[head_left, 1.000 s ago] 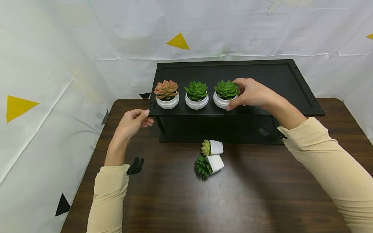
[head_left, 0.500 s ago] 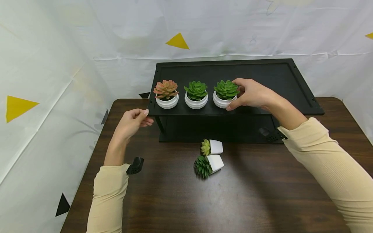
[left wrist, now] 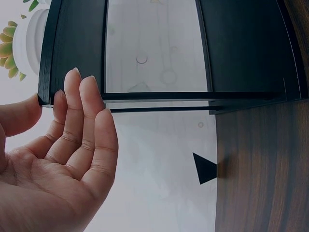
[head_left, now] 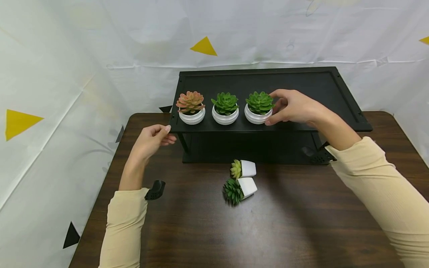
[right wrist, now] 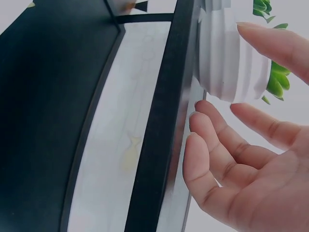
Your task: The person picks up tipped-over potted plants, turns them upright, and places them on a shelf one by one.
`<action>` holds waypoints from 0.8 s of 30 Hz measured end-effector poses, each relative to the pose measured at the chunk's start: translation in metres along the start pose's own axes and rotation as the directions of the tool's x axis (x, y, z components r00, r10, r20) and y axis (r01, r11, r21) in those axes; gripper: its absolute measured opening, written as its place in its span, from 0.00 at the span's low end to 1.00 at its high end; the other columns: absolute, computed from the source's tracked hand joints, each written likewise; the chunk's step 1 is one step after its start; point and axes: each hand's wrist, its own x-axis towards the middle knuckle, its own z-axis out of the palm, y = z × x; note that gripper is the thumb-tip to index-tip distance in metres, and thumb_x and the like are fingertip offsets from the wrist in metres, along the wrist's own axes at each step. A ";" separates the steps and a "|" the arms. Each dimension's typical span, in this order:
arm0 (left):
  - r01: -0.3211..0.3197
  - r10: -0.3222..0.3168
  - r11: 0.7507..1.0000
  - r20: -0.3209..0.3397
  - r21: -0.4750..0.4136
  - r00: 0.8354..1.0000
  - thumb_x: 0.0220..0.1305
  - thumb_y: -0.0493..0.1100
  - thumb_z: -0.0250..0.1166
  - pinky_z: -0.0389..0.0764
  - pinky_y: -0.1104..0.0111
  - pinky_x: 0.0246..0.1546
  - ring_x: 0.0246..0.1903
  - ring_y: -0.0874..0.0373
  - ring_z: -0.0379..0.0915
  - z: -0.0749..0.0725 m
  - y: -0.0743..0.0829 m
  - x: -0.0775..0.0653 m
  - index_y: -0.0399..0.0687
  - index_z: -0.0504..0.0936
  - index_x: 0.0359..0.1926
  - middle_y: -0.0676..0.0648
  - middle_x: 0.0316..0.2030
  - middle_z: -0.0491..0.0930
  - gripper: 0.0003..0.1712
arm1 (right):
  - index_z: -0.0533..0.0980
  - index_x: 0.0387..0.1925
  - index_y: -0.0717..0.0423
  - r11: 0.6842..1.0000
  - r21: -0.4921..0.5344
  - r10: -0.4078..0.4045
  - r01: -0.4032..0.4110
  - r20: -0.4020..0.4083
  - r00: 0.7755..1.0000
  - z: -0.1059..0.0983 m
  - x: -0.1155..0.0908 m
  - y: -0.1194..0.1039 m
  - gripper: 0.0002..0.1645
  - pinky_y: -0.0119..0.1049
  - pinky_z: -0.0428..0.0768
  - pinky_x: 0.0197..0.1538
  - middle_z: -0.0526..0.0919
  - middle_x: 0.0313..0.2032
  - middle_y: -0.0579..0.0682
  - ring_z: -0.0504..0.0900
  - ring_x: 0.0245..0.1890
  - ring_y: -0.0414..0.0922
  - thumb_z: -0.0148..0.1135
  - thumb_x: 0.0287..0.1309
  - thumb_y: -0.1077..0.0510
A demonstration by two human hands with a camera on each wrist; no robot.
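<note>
Three succulents in round white pots stand in a row on the black shelf (head_left: 301, 96): a pinkish-orange succulent (head_left: 190, 108), a green succulent in the middle (head_left: 225, 108), and another green succulent (head_left: 259, 108) at the right. My right hand (head_left: 296, 106) is beside the right-hand pot, thumb and forefinger spread at its side; in the right wrist view the thumb overlaps the ribbed white pot (right wrist: 222, 58) and the forefinger tip is right at its edge. My left hand (head_left: 149, 143) pinches the shelf's front left corner, thumb on the edge (left wrist: 46, 72), fingers beneath.
Two small succulents in white square pots lie on their sides on the brown wooden table (head_left: 187, 223) before the shelf: a yellow-green one (head_left: 236, 169) and a dark green one (head_left: 233, 192). White sheeting (head_left: 151, 33) hangs behind and at the left.
My right hand has loosened from the right-hand pot and shifted slightly right, thumb now at the pot's edge. The succulents and my left hand stay in place.
</note>
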 end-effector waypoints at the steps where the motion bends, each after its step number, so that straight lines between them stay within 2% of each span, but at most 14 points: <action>1: 0.000 0.000 1.000 0.000 0.000 1.000 0.70 0.47 0.49 0.76 0.68 0.42 0.31 0.63 0.77 0.000 0.000 0.000 0.28 0.73 0.47 0.43 0.32 0.79 0.22 | 0.55 0.65 0.62 1.000 0.004 -0.004 0.004 0.000 1.000 -0.001 -0.001 0.000 0.45 0.42 0.74 0.39 0.74 0.42 0.59 0.75 0.36 0.49 0.68 0.49 0.58; 12: 0.006 -0.006 1.000 -0.006 -0.001 1.000 0.70 0.47 0.49 0.76 0.69 0.41 0.32 0.61 0.77 0.000 0.001 0.000 0.27 0.73 0.46 0.43 0.32 0.80 0.23 | 0.62 0.59 0.61 0.999 0.034 -0.013 0.014 -0.019 1.000 -0.005 -0.016 0.006 0.37 0.39 0.74 0.38 0.75 0.40 0.56 0.78 0.34 0.43 0.67 0.50 0.60; 17: 0.011 -0.011 1.000 -0.007 -0.001 1.000 0.70 0.48 0.49 0.76 0.67 0.42 0.33 0.60 0.77 0.000 0.001 -0.001 0.28 0.73 0.46 0.43 0.32 0.80 0.22 | 0.63 0.60 0.60 1.000 0.028 -0.011 0.012 -0.029 1.000 -0.005 -0.021 0.009 0.36 0.39 0.74 0.39 0.75 0.41 0.55 0.76 0.36 0.45 0.67 0.50 0.58; 24: 0.008 -0.008 1.000 -0.006 -0.003 1.000 0.70 0.47 0.49 0.76 0.68 0.42 0.32 0.60 0.77 0.000 0.001 0.000 0.28 0.73 0.47 0.44 0.32 0.80 0.22 | 0.64 0.59 0.60 0.999 0.046 -0.009 0.010 -0.031 0.999 -0.004 -0.028 0.014 0.35 0.34 0.74 0.40 0.75 0.42 0.56 0.77 0.35 0.43 0.68 0.49 0.58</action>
